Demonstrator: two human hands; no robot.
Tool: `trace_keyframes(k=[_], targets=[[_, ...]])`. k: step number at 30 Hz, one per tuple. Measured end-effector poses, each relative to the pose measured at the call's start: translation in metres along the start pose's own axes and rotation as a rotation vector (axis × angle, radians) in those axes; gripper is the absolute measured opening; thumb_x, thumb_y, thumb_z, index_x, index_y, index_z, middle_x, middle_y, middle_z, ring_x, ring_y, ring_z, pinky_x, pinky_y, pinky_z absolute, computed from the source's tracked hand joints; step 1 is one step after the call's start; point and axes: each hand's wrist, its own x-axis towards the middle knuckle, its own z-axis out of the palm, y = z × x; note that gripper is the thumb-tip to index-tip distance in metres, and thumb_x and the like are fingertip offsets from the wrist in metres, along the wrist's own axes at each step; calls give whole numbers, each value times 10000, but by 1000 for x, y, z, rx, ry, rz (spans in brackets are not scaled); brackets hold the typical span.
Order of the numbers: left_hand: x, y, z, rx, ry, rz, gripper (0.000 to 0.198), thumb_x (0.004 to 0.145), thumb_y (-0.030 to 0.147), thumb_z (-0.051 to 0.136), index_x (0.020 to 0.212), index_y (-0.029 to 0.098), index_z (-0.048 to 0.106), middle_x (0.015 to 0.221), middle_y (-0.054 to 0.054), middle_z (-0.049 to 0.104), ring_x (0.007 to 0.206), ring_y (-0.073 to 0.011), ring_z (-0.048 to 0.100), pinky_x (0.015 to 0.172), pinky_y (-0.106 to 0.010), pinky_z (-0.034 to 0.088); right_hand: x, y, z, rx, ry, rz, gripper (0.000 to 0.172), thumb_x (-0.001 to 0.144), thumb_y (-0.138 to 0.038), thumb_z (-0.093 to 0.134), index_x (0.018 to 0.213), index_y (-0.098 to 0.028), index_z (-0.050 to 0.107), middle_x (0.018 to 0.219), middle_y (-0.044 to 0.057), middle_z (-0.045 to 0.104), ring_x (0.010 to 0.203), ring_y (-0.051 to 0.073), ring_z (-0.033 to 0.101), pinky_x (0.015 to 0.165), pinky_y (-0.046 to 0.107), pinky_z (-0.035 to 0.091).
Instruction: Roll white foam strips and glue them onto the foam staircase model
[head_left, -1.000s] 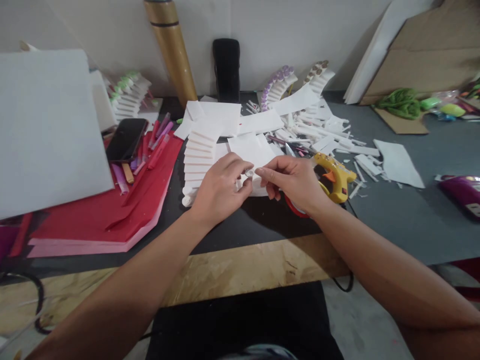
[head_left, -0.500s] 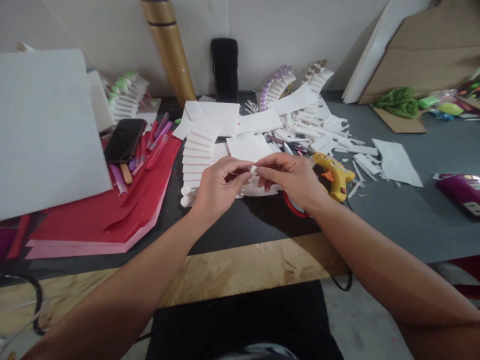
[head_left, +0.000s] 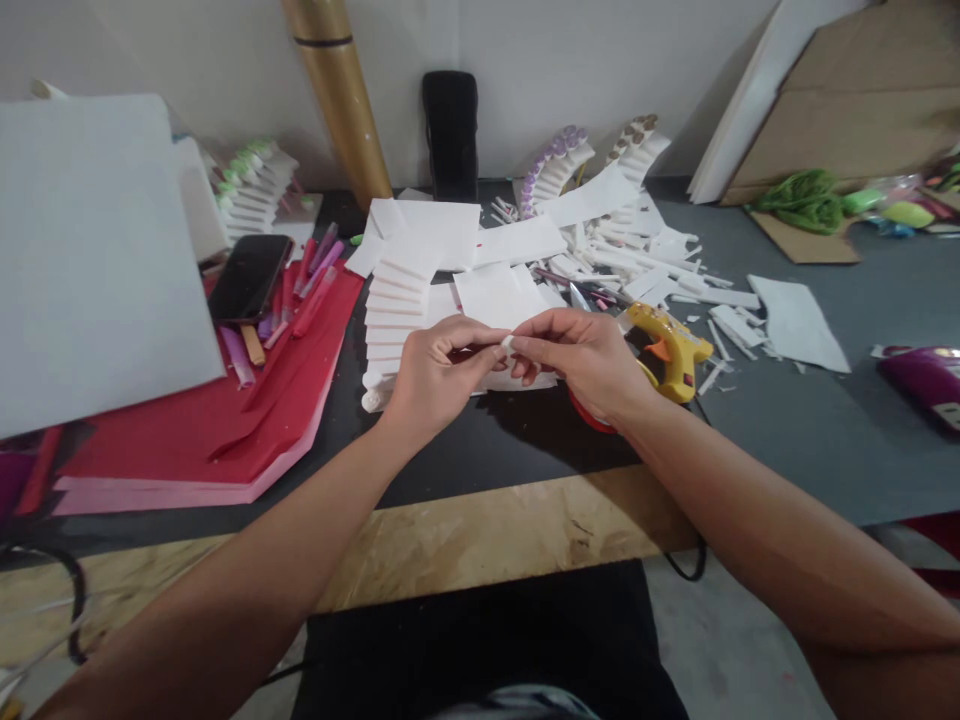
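Observation:
Between the fingertips of both hands is a small white piece (head_left: 508,343), which looks like rolled paper; most of it is hidden by the fingers. My left hand (head_left: 435,370) pinches it from the left, and my right hand (head_left: 585,355) pinches it from the right. Just behind and left of my left hand lies a white paper staircase model (head_left: 394,310), with small white rolls at its near end. White paper sheets (head_left: 495,292) lie beyond the hands. A yellow glue gun (head_left: 675,350) rests right of my right hand, and red-handled scissors (head_left: 589,412) lie partly under it.
Red paper sheets (head_left: 172,435) and a phone (head_left: 251,278) lie to the left, by a white board (head_left: 97,260). White paper scraps (head_left: 622,255) are heaped at the back right. A gold bottle (head_left: 349,110) stands near the wall. A purple object (head_left: 922,378) sits far right.
The fingers have shifted slightly around the small white piece, and less of it shows between them. The whole view has moved a little; nothing else has visibly changed.

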Motion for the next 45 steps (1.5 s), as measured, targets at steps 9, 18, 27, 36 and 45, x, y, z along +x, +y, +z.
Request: trace_keyframes(k=[9,18,27,36,45], targets=[[2,-9,3,123,2,23,139,840,222,775,978,216,793,900,-54,743,835,-181,708,718,-306,575,1,3,2,29,65,59,316,646,-373,936,763,-141,757,638,36,739,557,122,686,591,254,626],[4,-7,-2,284,1,144,139,869,274,734,976,186,752,898,-52,712,769,-146,659,695,-277,529,0,-5,0,-29,39,66,269,753,-373,859,827,-133,764,801,65,773,489,118,677,434,229,569],[3,-4,2,212,-15,41,148,803,231,711,927,151,704,829,-35,671,722,-135,624,673,-277,514,-1,-7,2,-113,56,50,275,792,-373,829,779,-137,688,733,42,746,406,91,607,363,210,511],[2,-4,2,106,83,-43,160,797,258,741,911,154,700,817,-25,673,713,-126,614,670,-256,493,-2,-8,-1,-44,0,40,228,851,-335,775,848,-132,671,873,76,791,463,103,659,417,218,561],[7,-2,9,-471,210,-328,233,703,246,847,874,132,737,712,0,701,634,-88,616,640,-218,499,1,-14,-7,326,-43,262,117,859,-181,781,828,-112,691,930,108,806,530,72,667,486,156,574]])
